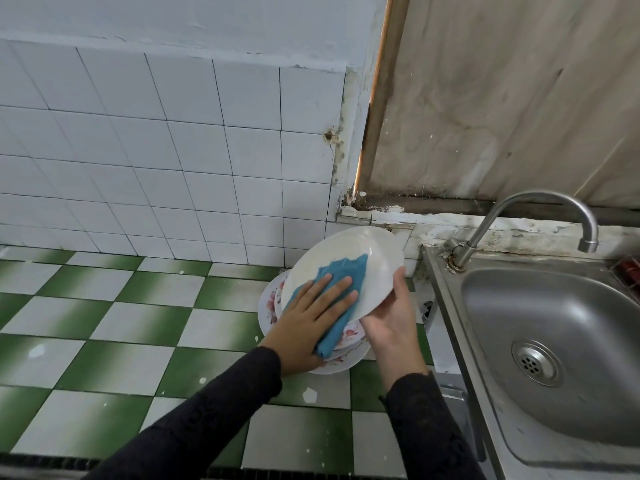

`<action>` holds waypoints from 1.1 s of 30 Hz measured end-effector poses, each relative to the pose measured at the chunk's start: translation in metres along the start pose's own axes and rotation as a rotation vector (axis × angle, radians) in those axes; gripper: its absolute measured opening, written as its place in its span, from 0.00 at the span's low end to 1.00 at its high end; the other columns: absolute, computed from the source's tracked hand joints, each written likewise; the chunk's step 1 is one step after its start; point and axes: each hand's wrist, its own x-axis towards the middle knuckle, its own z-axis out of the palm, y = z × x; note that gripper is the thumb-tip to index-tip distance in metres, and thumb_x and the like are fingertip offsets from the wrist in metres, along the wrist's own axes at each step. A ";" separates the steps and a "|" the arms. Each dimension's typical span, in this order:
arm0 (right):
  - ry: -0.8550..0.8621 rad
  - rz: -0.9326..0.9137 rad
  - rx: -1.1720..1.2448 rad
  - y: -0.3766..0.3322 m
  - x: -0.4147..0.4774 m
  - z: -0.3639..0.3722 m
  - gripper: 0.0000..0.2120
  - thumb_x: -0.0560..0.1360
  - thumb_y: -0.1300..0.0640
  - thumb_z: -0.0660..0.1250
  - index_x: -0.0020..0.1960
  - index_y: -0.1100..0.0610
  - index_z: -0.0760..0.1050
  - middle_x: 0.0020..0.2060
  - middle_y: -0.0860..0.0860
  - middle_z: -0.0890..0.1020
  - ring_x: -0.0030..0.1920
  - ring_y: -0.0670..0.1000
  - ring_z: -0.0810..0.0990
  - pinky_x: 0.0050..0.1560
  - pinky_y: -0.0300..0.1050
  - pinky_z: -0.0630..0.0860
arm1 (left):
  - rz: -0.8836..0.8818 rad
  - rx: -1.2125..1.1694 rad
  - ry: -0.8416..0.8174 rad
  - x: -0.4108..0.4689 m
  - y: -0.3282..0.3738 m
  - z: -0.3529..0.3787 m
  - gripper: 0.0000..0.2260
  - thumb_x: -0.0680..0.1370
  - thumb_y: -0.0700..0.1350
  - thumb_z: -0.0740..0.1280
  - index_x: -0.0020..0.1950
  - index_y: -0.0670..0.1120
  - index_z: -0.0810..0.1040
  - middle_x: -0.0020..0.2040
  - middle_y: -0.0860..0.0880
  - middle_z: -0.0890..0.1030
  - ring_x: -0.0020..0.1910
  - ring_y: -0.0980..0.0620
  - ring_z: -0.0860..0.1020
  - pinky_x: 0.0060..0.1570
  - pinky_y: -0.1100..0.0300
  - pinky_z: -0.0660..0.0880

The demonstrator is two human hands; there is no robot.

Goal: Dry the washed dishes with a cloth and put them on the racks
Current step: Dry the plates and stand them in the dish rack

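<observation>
A plain white plate point(374, 251) is held tilted above the counter, its face toward me. My right hand point(391, 320) grips its lower right rim, thumb on the front. My left hand point(311, 313) lies flat with straight fingers on a blue cloth point(343, 271), pressing it against the plate's face. The cloth's lower end hangs down below the rim. Under the plate sits a stack of flower-patterned plates point(273, 303), mostly hidden by my hands.
The green and white checkered counter point(114, 323) spreads to the left, backed by a white tiled wall point(173, 161). A steel sink point(540, 344) with a curved tap point(533, 209) lies to the right. No rack is in view.
</observation>
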 end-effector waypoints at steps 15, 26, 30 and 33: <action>0.093 -0.219 -0.703 -0.012 0.005 -0.035 0.23 0.78 0.42 0.67 0.67 0.54 0.72 0.60 0.50 0.82 0.60 0.51 0.80 0.60 0.49 0.76 | -0.459 -0.609 0.530 0.020 -0.010 -0.051 0.15 0.80 0.41 0.68 0.66 0.52 0.74 0.62 0.52 0.79 0.59 0.58 0.78 0.54 0.59 0.80; -0.069 -0.002 -0.328 0.003 0.002 -0.058 0.22 0.83 0.44 0.58 0.75 0.49 0.68 0.67 0.54 0.80 0.67 0.57 0.78 0.71 0.62 0.70 | -0.971 -1.332 0.531 0.001 -0.029 -0.056 0.07 0.81 0.40 0.65 0.59 0.46 0.75 0.51 0.43 0.84 0.48 0.42 0.83 0.45 0.44 0.82; -0.069 -0.032 -0.284 0.000 -0.001 -0.049 0.20 0.84 0.45 0.56 0.72 0.50 0.71 0.65 0.54 0.81 0.66 0.58 0.79 0.70 0.63 0.71 | -1.093 -1.407 0.637 -0.002 -0.026 -0.045 0.06 0.84 0.46 0.60 0.56 0.48 0.75 0.47 0.44 0.84 0.40 0.48 0.84 0.39 0.52 0.83; -0.049 -0.066 -0.269 0.002 0.000 -0.042 0.20 0.84 0.44 0.55 0.71 0.50 0.72 0.64 0.53 0.82 0.65 0.57 0.80 0.69 0.62 0.73 | -1.207 -1.119 0.852 -0.001 -0.027 -0.031 0.19 0.83 0.55 0.59 0.68 0.45 0.72 0.59 0.36 0.79 0.49 0.46 0.81 0.50 0.49 0.80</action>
